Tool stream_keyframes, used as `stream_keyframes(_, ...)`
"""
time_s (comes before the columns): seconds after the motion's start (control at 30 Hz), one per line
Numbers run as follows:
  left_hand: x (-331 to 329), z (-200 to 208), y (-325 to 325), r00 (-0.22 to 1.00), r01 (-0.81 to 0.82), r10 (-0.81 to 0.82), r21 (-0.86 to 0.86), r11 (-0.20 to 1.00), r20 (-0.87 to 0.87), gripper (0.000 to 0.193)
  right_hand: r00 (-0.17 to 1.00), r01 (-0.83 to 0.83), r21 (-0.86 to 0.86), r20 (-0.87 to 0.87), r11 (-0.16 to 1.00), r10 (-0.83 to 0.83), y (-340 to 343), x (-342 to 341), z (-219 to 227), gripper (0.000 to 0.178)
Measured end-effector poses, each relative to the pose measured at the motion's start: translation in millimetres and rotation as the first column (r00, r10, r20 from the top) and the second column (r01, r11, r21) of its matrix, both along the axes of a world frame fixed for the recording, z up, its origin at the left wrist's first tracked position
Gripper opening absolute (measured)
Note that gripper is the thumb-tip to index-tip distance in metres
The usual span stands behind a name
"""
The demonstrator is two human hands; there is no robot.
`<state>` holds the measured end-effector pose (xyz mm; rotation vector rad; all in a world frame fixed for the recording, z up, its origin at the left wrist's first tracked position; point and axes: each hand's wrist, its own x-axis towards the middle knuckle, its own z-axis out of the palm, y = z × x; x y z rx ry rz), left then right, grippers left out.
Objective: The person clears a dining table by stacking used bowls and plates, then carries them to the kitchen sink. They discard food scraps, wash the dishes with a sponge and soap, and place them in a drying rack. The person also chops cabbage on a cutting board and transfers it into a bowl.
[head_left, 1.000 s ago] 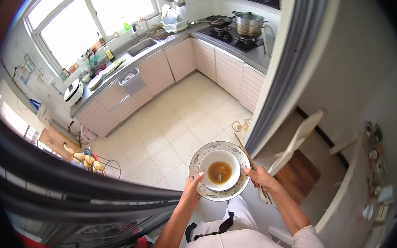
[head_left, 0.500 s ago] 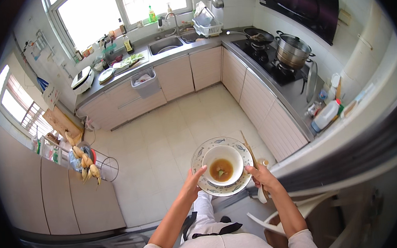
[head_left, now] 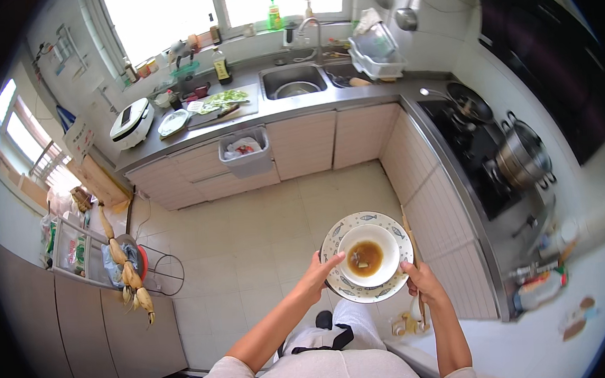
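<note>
A fish-patterned plate (head_left: 371, 294) is held out in front of me, with a white bowl (head_left: 389, 239) standing on it. Brown broth (head_left: 365, 258) with a small bit floating in it lies in the bowl. My left hand (head_left: 319, 276) grips the plate's left rim, its thumb reaching toward the bowl. At the right rim, my right hand (head_left: 424, 283) is closed on the plate and also holds wooden chopsticks (head_left: 409, 227) and a white spoon (head_left: 416, 309), partly hidden by its fingers.
Ahead runs a counter with a sink (head_left: 294, 75), a cutting board (head_left: 243, 108) of chopped greens and a rice cooker (head_left: 132, 123). A grey bin (head_left: 247, 163) hangs from its front. On the right are a wok (head_left: 474, 102) and steamer pot (head_left: 524, 151). A wire rack (head_left: 163, 270) stands left.
I have moved forward into the kitchen, and the counter and sink look closer. Both hands still hold the plate, bowl, chopsticks and spoon, which now appear farther right.
</note>
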<state>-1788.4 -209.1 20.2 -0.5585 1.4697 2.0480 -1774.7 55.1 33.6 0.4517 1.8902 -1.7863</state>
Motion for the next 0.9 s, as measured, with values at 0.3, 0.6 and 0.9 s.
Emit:
stream_keyframes(0.3, -214, -13, -79, 0.97, -0.234, 0.233, -0.007, 0.972, -0.063, 0.089, 0.971, -0.236, -0.028, -0.053, 0.971, 0.234, -82, -275, -13, 0.048)
stream_keyframes(0.6, -406, -9, -150, 0.889, -0.454, 0.451, -0.035, 0.89, -0.081, 0.081, 0.928, -0.373, -0.02, 0.008, 0.928, 0.373, -171, -509, -2, 0.054)
stream_keyframes(0.9, -603, -38, -207, 0.908, -0.419, 0.419, 0.042, 0.907, 0.017, 0.081, 0.93, -0.365, -0.034, 0.037, 0.93, 0.366, -226, -702, -26, 0.053)
